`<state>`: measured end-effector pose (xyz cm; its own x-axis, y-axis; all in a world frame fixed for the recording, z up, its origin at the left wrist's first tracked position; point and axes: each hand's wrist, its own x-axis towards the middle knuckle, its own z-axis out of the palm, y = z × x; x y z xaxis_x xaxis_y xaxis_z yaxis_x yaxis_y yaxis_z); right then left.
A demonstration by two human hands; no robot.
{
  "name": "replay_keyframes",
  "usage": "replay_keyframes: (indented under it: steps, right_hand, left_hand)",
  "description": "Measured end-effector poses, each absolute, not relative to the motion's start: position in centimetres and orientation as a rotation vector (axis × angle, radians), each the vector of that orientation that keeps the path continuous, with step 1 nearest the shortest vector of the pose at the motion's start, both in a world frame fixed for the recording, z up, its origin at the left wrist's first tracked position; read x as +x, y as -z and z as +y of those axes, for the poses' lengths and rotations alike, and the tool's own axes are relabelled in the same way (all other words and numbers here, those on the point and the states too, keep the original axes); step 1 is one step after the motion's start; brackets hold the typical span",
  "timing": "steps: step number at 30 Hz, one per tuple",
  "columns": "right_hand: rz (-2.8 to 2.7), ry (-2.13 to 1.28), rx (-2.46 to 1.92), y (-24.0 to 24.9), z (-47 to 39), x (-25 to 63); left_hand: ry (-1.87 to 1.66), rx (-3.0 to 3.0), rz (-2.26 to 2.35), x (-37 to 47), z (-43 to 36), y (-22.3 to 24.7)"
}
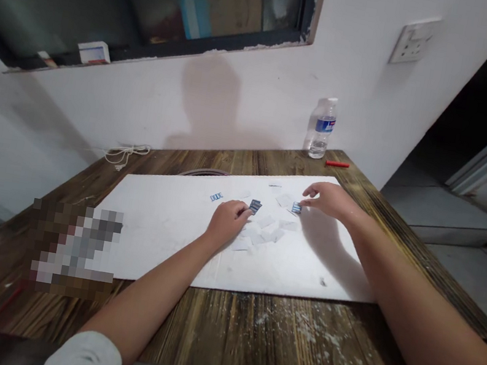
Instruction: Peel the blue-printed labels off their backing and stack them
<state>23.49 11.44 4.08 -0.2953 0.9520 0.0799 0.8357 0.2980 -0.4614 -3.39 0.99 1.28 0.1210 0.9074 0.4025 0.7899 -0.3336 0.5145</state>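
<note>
Between the thumb and fingers of my left hand [226, 220] are a few small dark cards with blue and pale stripes [255, 207]. My right hand [325, 198] is off to the right, its fingertips at a small blue-and-white striped card [296, 207], which it seems to pinch by its edge. Below and between the hands, several small white paper pieces [269, 235] lie loosely overlapping on a white board [160, 231]. Left of them, a small blue-patterned piece [216, 196] lies by itself on the board.
A water bottle [323, 130] stands at the table's back edge, beside a red pen-like stick [337, 164]. A coiled white cord [127, 153] lies at the back left. Pale scraps dot the wooden table [246, 332] in front. A blurred patch covers the board's left corner.
</note>
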Motion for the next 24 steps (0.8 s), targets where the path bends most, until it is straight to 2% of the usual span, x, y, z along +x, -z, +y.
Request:
replay_keyframes:
  steps: [3,9,15,19,24]
  right_hand:
    - [-2.340,-0.428,-1.729,-3.5,11.7,23.6]
    - [-2.410,-0.294,-1.691,-1.5,12.0,22.5]
    - [-2.337,-0.320,-1.660,-1.4,11.9,22.4]
    - [-2.290,-0.426,-1.607,-3.1,11.3,22.4]
    - [-2.193,-0.723,-1.357,-5.2,9.4,21.0]
  left_hand:
    - [-1.018,2.180,1.746,-3.4,0.9,-1.4]
    - [-1.003,2.148,1.787,-3.4,0.9,-1.4]
    - [-1.056,2.086,1.757,-3.3,1.0,-1.3]
    - [-1.103,1.967,1.741,-3.2,0.8,-1.5]
    - [-1.158,1.829,1.731,-3.1,1.0,-1.5]
